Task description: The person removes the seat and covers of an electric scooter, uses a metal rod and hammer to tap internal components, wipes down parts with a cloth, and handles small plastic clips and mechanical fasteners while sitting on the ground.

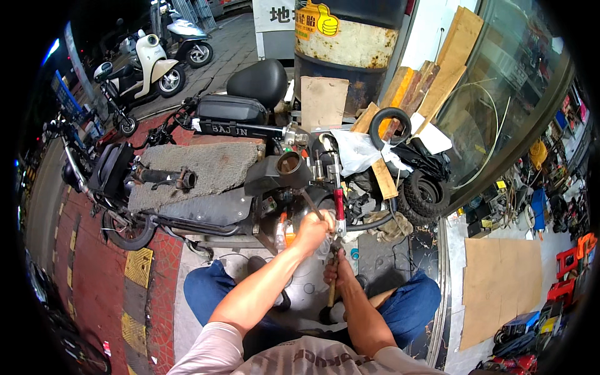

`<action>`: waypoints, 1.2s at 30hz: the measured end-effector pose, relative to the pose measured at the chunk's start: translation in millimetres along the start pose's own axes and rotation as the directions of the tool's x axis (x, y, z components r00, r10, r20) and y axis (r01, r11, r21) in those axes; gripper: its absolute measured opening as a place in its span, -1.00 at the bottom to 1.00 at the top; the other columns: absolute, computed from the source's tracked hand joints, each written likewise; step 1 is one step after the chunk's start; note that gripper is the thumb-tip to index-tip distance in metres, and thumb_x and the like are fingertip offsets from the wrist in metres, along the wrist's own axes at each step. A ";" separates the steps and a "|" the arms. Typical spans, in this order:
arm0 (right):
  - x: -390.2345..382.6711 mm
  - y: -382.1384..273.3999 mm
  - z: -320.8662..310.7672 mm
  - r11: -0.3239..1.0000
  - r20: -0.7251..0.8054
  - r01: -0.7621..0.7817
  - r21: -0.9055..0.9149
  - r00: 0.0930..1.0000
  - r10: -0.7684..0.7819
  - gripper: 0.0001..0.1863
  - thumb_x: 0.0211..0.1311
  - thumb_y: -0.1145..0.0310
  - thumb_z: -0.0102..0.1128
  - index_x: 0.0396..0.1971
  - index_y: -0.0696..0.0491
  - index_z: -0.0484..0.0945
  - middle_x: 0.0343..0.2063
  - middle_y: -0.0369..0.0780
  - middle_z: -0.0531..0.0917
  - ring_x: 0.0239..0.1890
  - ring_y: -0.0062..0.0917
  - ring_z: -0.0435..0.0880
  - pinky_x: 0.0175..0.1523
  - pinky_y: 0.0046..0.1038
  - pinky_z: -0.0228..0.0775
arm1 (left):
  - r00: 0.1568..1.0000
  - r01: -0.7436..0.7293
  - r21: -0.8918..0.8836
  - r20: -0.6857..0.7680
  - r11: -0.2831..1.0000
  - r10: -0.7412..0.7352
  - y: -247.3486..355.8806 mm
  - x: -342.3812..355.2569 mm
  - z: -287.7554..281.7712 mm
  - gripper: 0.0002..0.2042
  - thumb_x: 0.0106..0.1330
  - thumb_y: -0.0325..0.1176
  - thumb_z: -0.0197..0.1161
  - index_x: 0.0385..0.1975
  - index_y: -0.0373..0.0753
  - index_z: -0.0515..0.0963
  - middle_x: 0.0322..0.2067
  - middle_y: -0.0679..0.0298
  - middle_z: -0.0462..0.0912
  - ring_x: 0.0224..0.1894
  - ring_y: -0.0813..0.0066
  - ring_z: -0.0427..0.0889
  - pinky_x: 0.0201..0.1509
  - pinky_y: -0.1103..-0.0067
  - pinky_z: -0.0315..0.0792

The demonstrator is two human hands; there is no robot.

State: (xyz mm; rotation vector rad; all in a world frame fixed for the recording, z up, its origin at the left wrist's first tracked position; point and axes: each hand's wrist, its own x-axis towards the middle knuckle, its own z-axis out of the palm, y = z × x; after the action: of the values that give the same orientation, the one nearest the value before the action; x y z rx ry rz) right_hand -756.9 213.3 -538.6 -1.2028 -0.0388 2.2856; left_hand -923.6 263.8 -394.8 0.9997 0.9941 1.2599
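Observation:
In front of me stands a partly dismantled scooter with a black-housed cylinder (289, 164) and a red-and-silver shock absorber (339, 203) upright at its right. My left hand (312, 234) is closed around a dark metal bar (310, 204), whose free end slants up and left toward the cylinder. Just below and to the right, my right hand (338, 269) grips a wooden-handled tool (332, 292). That tool's upper end lies by the foot of the shock absorber, and its exact kind is unclear. An orange-labelled clear bottle (287, 232) stands left of my left hand.
A grey carpeted board (212, 165) with a metal tube (165, 177) on it lies left. Small tyres (425, 194), wood planks (431, 81) and plastic bags crowd the right. Behind stands a rusty drum (347, 50). Cardboard (502, 287) covers floor at right.

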 end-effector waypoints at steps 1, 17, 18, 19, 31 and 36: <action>2.1 2.5 -4.9 1.000 -0.012 0.013 -0.011 1.000 -0.013 -0.28 0.31 -0.56 -0.17 -0.53 -0.13 0.35 -0.80 -0.45 0.12 -0.78 -0.62 0.08 -0.59 -0.48 -0.06 | 1.000 0.011 -0.022 0.003 1.000 -0.011 -8.9 -1.6 0.3 -0.79 0.13 -0.69 -0.03 -0.61 -0.26 0.49 -0.51 0.25 0.58 -0.41 0.48 0.47 -0.26 0.54 0.32; 0.8 -28.5 -1.2 0.986 -0.202 0.166 0.006 0.966 -0.161 -0.30 0.31 -0.54 -0.10 -0.51 -0.13 0.31 -0.78 -0.47 0.16 -0.78 -0.63 0.10 -0.64 -0.50 -0.05 | 0.988 -0.152 -0.351 -0.069 0.924 0.136 -46.3 44.0 21.7 -0.79 0.10 -0.73 -0.02 -0.59 -0.25 0.49 -0.47 0.23 0.59 -0.38 0.45 0.51 -0.24 0.54 0.38; 0.1 -34.5 -0.1 0.987 -0.167 0.154 0.039 0.975 -0.146 -0.31 0.32 -0.54 -0.11 -0.50 -0.13 0.31 -0.78 -0.46 0.15 -0.78 -0.63 0.10 -0.64 -0.50 -0.05 | 0.988 -0.156 -0.362 -0.061 0.919 0.144 -45.8 42.7 21.2 -0.79 0.12 -0.73 0.00 -0.58 -0.25 0.49 -0.47 0.20 0.60 -0.38 0.43 0.53 -0.22 0.51 0.41; -0.7 -39.8 2.1 0.984 -0.134 0.177 0.029 0.976 -0.172 -0.31 0.33 -0.53 -0.11 -0.50 -0.13 0.32 -0.78 -0.46 0.15 -0.78 -0.64 0.09 -0.64 -0.49 -0.06 | 0.990 -0.139 -0.346 -0.059 0.928 0.126 -45.1 40.7 20.2 -0.80 0.13 -0.74 0.03 -0.57 -0.26 0.48 -0.46 0.18 0.61 -0.37 0.41 0.55 -0.20 0.48 0.44; -30.8 -58.6 12.5 0.953 -0.092 0.192 0.235 0.980 -0.175 -0.32 0.38 -0.49 -0.14 -0.51 -0.12 0.35 -0.78 -0.47 0.12 -0.80 -0.66 0.03 -0.65 -0.49 -0.08 | 0.999 -0.029 -0.277 -0.048 0.960 0.016 -24.5 27.0 20.1 -0.79 0.11 -0.77 0.01 -0.58 -0.27 0.45 -0.51 0.26 0.47 -0.51 0.50 0.41 -0.45 0.57 0.37; -34.6 -54.5 25.2 0.957 0.134 0.160 -0.243 0.982 -0.130 -0.34 0.40 -0.46 -0.13 -0.56 -0.14 0.31 -0.80 -0.45 0.14 -0.82 -0.63 0.01 -0.66 -0.45 -0.08 | 0.998 -0.049 -0.291 -0.043 0.955 0.038 4.4 28.8 20.3 -0.82 0.10 -0.74 0.00 -0.59 -0.29 0.43 -0.51 0.20 0.49 -0.54 0.43 0.45 -0.50 0.51 0.41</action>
State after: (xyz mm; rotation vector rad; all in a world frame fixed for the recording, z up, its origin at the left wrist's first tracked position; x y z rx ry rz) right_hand -736.0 248.4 -482.6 -1.1446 -0.4605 2.2663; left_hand -903.7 291.9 -386.1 0.7730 0.7883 1.4194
